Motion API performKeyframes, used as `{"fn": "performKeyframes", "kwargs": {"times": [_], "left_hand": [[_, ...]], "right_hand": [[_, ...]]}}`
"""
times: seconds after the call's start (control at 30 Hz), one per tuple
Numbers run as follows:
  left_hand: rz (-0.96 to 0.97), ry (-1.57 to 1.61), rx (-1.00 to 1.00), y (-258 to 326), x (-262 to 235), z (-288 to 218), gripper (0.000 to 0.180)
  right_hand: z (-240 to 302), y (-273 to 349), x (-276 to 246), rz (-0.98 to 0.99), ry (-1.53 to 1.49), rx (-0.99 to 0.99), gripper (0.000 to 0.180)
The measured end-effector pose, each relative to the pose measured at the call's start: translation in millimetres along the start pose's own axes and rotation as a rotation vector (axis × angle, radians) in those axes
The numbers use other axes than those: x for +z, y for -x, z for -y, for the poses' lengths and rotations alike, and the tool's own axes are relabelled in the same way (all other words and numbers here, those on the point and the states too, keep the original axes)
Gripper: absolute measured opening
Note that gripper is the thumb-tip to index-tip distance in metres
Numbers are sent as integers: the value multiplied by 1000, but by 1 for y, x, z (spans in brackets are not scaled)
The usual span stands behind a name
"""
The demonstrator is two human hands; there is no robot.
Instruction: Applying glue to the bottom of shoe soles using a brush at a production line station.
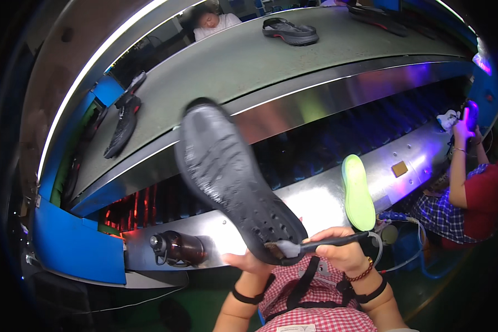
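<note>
- I am holding a black shoe sole (232, 182) up in front of me, its heel end resting in my left hand (249, 261), whose grip is pinching it from below.
- My right hand (346, 252) is closing its grip around a brush (315, 243), bristles touching the sole's heel end.
- The sole is looking shiny in patches, so I judge the coating partly done, though I cannot tell how much is left.
- A green sole (358, 193) is lying on the metal ledge (315, 199) nearby, a dark bottle (177, 248) to my left.

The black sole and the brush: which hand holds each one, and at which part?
The left hand holds the black sole at its lower end. The right hand grips the brush by its dark handle.
</note>
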State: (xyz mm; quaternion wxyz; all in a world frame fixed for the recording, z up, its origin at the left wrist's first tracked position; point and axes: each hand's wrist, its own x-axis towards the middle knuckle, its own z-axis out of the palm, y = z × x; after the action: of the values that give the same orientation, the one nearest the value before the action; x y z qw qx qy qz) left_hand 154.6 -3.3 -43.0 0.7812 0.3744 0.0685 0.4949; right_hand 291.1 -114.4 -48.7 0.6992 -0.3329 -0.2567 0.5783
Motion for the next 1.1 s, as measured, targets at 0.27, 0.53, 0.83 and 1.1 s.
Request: {"fn": "performKeyframes", "kwargs": {"times": [0.27,0.53,0.83,1.1], "left_hand": [[327,83,-355,-14,-39,-12,99],[323,33,-795,-19,-42,-25,81],[346,-154,-1115,-17,-24,-26,67],[239,57,-1208,-14,-29,-30,69]], "right_hand": [[38,-4,8,465,678,-169,26],[51,-23,2,815,833,-182,21],[59,-33,-12,980,868,-93,22],[75,-31,-23,949,921,-76,27]]}}
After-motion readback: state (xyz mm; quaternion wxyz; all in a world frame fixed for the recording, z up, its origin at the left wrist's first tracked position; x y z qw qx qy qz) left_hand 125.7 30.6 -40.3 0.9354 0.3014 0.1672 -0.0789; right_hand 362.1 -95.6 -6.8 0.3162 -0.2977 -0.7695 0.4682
